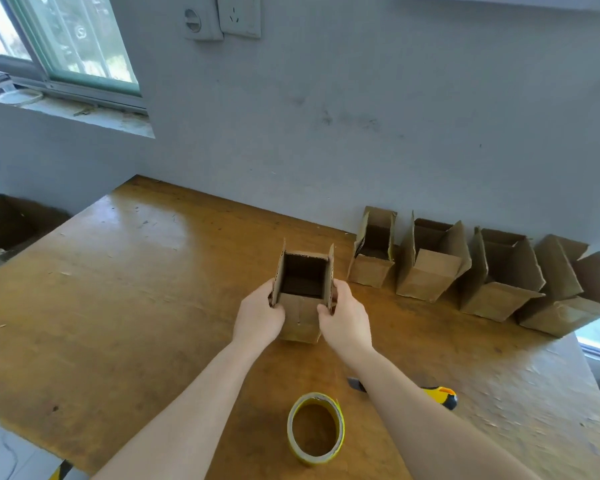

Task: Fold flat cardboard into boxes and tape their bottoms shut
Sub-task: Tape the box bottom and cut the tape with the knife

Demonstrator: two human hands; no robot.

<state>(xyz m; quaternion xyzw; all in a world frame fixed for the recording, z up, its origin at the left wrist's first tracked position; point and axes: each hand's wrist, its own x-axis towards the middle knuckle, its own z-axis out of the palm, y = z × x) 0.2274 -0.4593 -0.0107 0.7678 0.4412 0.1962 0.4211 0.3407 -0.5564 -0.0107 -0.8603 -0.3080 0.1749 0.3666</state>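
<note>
The small box [302,296] stands open-side up on the table [118,289]. The left hand [258,315] and right hand [345,318] squeeze its 2 sides. It looks light and bendy, so hold it gently down low near the bottom

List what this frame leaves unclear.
Head view only.
Box bottom: faces the table, so tape is unseen.
Knife: middle hidden under the right forearm.
Left hand and right hand: fingertips behind the box.
Carton at left: cut by the frame edge.
</note>
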